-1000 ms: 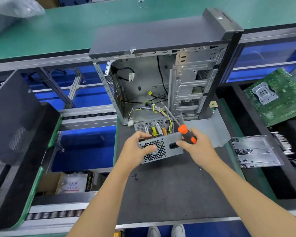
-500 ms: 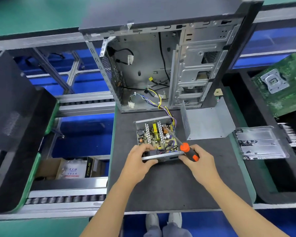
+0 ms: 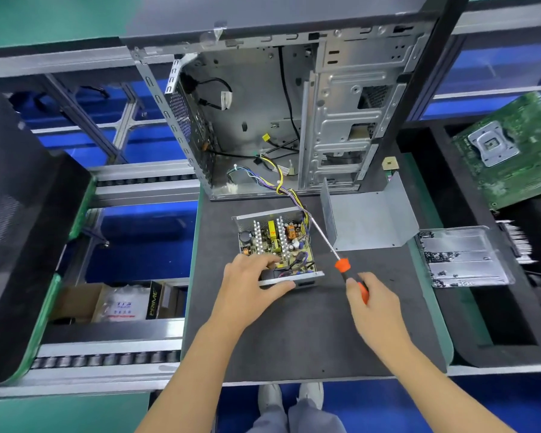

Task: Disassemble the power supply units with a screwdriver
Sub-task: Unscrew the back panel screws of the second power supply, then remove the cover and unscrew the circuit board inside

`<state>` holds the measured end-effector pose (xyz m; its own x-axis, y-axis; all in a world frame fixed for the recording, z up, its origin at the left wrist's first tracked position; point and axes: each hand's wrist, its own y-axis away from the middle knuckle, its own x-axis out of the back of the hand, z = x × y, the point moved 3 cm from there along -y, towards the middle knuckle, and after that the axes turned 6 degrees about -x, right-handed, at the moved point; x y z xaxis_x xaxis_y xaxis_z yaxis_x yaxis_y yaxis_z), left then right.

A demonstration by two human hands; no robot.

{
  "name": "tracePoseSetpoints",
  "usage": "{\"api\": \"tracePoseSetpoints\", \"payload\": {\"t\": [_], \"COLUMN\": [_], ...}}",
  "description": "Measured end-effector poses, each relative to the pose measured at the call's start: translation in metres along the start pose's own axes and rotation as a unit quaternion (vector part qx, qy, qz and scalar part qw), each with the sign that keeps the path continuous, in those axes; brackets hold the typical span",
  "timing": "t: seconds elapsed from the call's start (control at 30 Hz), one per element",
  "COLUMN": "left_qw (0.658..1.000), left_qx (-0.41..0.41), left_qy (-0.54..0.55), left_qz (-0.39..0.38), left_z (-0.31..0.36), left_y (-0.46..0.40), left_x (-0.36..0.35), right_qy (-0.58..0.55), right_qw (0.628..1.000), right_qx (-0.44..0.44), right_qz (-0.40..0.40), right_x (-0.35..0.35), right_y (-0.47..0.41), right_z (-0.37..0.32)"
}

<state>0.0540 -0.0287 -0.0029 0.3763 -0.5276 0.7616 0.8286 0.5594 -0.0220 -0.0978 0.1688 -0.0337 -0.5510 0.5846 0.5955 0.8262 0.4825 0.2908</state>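
The power supply unit lies open on the dark mat, its circuit board facing up. A bundle of coloured wires runs from it into the computer case. My left hand grips the unit's near wall, thumb on the outside and fingers inside. My right hand holds the orange-and-black screwdriver by its handle, to the right of the unit. The shaft points up and left along the unit's right side, with the tip near its far right corner. The unit's bent metal cover stands to the right.
An emptied computer case stands at the mat's far edge. A metal tray with loose screws sits to the right, a green motherboard beyond it. Roller conveyors and a cardboard box lie left. A few small screws dot the mat.
The unit has been tipped flat onto the mat, board up, and drawn nearer. My right hand has moved off the unit to the right with the screwdriver. The view has tilted downward.
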Motion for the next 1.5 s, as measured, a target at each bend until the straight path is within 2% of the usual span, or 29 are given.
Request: {"api": "tracePoseSetpoints", "payload": {"t": [0.2,0.43,0.53,0.67,0.73,0.8,0.9,0.97,1.0,1.1,1.2,1.33,1.5], "left_qw": [1.000,1.000,1.000,1.000,1.000,1.000,1.000,1.000,1.000,1.000,1.000,0.999,0.999], "left_qx": [-0.014,0.005,0.002,0.005,0.012,0.013,0.012,0.009,0.005,-0.010,-0.020,-0.032,-0.045], "left_qy": [0.011,0.016,0.007,0.003,0.009,0.015,0.017,0.015,0.012,0.006,0.008,0.009,0.012], "left_qz": [-0.011,-0.018,-0.016,-0.026,-0.024,-0.019,-0.021,-0.017,-0.012,-0.002,-0.001,-0.002,0.001], "left_z": [0.004,0.000,0.004,0.005,0.003,0.002,-0.002,-0.004,-0.004,-0.003,-0.004,-0.006,-0.005], "left_y": [-0.008,-0.010,-0.009,-0.010,-0.009,-0.008,-0.007,-0.007,-0.007,-0.007,-0.007,-0.007,-0.007], "left_x": [-0.005,-0.005,-0.003,-0.003,-0.005,-0.007,-0.010,-0.011,-0.011,-0.010,-0.010,-0.011,-0.009], "right_qy": [0.033,0.183,0.266,0.401,0.429,0.397,0.163,0.031,0.011,0.036,0.032,0.005,0.106], "right_qw": [0.998,0.983,0.963,0.915,0.902,0.917,0.986,0.998,0.995,0.984,0.980,0.983,0.981], "right_qx": [-0.027,0.004,0.031,0.051,0.044,0.034,0.033,0.002,-0.014,-0.025,-0.018,-0.010,0.063], "right_qz": [0.044,0.019,0.020,0.007,-0.002,-0.008,-0.026,-0.063,-0.095,-0.171,-0.194,-0.181,-0.153], "right_x": [-0.015,-0.023,-0.027,-0.027,-0.022,-0.015,-0.005,-0.004,-0.006,-0.018,-0.025,-0.033,-0.039], "right_y": [0.030,0.026,0.023,0.021,0.018,0.008,-0.018,-0.036,-0.042,-0.058,-0.063,-0.062,-0.065], "right_z": [0.006,-0.005,-0.012,-0.022,-0.025,-0.030,-0.042,-0.052,-0.056,-0.058,-0.056,-0.051,-0.047]}}
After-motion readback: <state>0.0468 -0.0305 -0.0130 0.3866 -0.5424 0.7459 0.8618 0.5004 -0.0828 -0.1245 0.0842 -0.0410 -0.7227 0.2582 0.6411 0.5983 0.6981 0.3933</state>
